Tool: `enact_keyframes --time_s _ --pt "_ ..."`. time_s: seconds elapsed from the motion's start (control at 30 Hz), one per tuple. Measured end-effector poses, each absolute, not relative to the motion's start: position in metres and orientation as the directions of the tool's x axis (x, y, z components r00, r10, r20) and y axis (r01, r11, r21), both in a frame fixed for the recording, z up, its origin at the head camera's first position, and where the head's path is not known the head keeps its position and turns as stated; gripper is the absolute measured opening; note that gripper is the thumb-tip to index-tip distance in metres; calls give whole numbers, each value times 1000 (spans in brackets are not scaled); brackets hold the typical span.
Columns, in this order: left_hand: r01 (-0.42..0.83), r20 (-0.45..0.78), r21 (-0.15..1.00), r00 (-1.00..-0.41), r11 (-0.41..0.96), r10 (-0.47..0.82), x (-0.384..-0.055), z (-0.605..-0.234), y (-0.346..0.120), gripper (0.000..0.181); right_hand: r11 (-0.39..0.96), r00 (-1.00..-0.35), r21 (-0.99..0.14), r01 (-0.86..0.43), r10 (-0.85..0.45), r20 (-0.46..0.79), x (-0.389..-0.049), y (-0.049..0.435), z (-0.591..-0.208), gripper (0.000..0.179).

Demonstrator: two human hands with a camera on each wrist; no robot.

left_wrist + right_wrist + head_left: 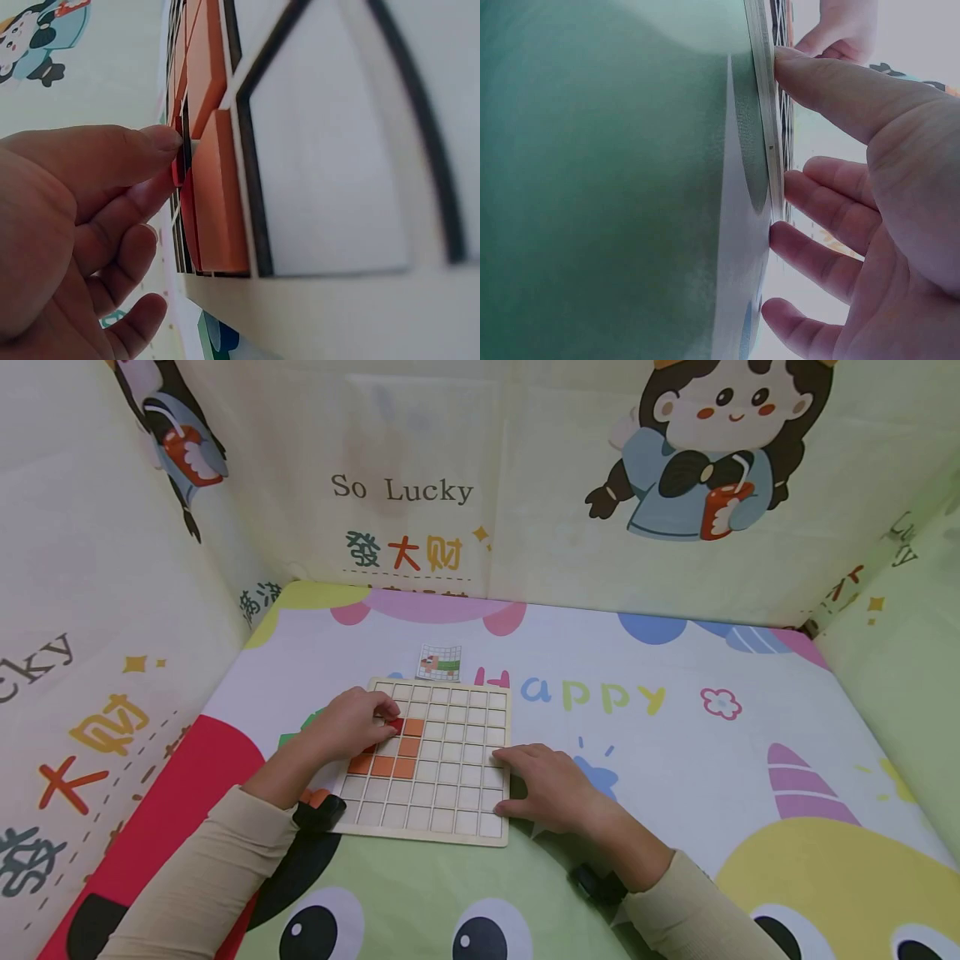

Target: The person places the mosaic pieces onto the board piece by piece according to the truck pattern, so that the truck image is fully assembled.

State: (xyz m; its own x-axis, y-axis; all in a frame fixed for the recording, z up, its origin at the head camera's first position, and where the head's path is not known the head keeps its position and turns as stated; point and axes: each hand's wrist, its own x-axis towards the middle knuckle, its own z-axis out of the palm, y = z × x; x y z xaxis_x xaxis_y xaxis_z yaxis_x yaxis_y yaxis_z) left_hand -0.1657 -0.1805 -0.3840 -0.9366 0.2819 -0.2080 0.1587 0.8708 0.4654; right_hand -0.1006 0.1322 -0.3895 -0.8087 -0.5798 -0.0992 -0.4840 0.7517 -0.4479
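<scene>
A pale wooden grid board [457,793] lies on the table, with several orange tiles [405,767] set in its squares. At the board's left part my left hand [356,722] pinches a red tile [178,166] between thumb and index finger, right at a square. Another red tile [192,225] sits beside an orange tile in the left wrist view, partly hidden. My right hand [551,785] rests at the board's right edge, its thumb and fingertips touching the rim [769,120] and the fingers spread.
A small pattern card [439,663] lies just behind the board. Green pieces [311,720] and orange pieces [315,797] lie left of the board, partly hidden by my left arm. A printed cloth [637,727] covers the table, and printed walls [525,485] stand around it.
</scene>
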Motion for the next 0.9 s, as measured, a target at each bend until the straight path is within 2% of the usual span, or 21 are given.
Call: enact_keyframes --time_s 0.37,0.6,0.9 --pt "157 -210 472 -936 868 284 -164 -382 -179 23 752 -808 -452 -480 -579 -107 -101 132 -389 67" --pt "148 -229 468 -932 871 281 -161 -380 -180 28 760 -811 -446 -473 -573 -117 -102 132 -390 67" --pt "131 -166 514 -955 848 248 -151 -373 -198 33 757 -809 -447 -477 -576 -113 -102 133 -390 68"
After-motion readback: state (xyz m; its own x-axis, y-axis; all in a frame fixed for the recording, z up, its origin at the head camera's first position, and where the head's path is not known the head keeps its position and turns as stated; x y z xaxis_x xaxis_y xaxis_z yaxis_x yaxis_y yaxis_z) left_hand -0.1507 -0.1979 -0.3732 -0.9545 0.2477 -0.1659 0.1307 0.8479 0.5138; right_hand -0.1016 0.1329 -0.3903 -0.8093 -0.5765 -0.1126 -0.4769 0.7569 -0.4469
